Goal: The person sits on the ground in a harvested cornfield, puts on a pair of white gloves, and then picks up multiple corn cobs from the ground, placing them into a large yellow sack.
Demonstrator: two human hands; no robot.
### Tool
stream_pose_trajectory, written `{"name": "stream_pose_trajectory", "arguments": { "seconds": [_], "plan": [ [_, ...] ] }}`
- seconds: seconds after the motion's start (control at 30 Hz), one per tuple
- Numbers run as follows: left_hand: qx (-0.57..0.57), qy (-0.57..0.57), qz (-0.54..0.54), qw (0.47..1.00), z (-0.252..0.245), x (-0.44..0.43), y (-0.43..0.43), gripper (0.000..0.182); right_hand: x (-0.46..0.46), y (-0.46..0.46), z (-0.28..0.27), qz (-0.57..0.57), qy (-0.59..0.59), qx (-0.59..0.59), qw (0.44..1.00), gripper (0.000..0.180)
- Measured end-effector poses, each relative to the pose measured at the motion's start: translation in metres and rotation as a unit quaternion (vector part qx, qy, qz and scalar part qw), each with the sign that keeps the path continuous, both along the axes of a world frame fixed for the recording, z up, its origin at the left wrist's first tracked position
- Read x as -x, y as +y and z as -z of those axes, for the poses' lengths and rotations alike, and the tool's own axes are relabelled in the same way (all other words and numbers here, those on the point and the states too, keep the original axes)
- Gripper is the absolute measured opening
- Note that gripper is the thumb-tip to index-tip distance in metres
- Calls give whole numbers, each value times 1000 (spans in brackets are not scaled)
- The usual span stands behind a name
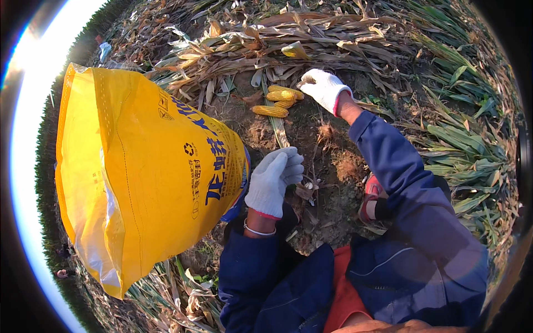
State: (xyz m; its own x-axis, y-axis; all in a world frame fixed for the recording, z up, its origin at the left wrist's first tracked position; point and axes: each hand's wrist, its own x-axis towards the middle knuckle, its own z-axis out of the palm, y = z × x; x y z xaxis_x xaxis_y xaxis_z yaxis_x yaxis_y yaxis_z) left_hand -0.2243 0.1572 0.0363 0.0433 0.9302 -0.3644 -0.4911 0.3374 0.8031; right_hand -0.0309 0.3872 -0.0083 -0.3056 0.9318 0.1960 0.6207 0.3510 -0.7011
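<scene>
Several husked corn cobs (283, 98) lie close together on the bare soil in front of me. My right hand (322, 88), in a white knitted glove, is just to the right of the cobs, its fingers bent beside their tips; whether it touches one is hard to see. My left hand (275, 181), also gloved, is held lower, between the cobs and my body, with nothing visible in it and the thumb lying near the curled fingers. A big yellow woven plastic sack (154, 166) with printed writing stands at my left, close to the left hand.
Dry corn stalks and husks (258, 45) are heaped beyond the cobs. Greener corn leaves (470, 145) lie along the right side. My red shoe (370, 195) is on the soil, and more husks (183, 295) lie below the sack.
</scene>
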Motion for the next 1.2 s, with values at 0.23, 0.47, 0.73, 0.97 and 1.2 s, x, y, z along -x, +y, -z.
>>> {"name": "stream_pose_trajectory", "arguments": {
  "seconds": [0.23,0.47,0.73,0.97,1.2],
  "plan": [
    [50,2,-25,998,-10,-2,10,33,-52,37,201,80,-113,161,977,32],
    [100,-6,-55,993,-12,-2,31,35,-63,88,291,104,-185,217,953,40],
    [118,35,-117,985,-11,-1,58,32,-62,151,318,154,-194,249,936,59],
    [135,35,-100,985,-16,2,73,31,-53,203,321,153,-235,118,953,53],
    [173,0,-118,978,-13,4,80,27,-40,237,314,76,-329,103,936,89]
  ]
}}
